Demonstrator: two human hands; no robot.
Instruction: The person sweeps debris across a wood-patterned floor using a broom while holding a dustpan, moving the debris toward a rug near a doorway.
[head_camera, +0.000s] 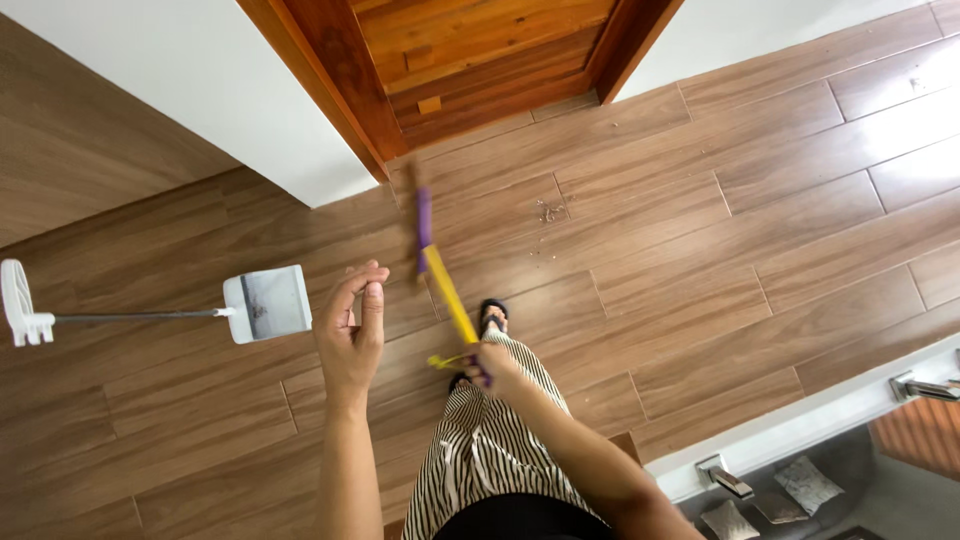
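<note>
The striped skirt (490, 450) fills the bottom centre of the frame, nearest the lens, with a sandalled foot (492, 315) showing just above it on the plank floor (700, 300); the right hand (492, 362) sits over the skirt's upper edge, its fingers closed round the yellow handle of a broom (445, 290); the handle runs up and left to a purple, blurred head (423, 215) in the upper middle, just below the wooden door (480, 50); a small scatter of debris (550, 211) lies on the floor to the right of that head; the left hand (352, 335) is raised left of centre, empty, palm toward the camera, fingers loosely curled and partly spread; further left, apart from it, a white dustpan (268, 303) stands on the floor, its thin grey shaft (130, 317) reaching to a white grip (20, 303) at the left edge; a white wall (200, 80) crosses the upper left.
</note>
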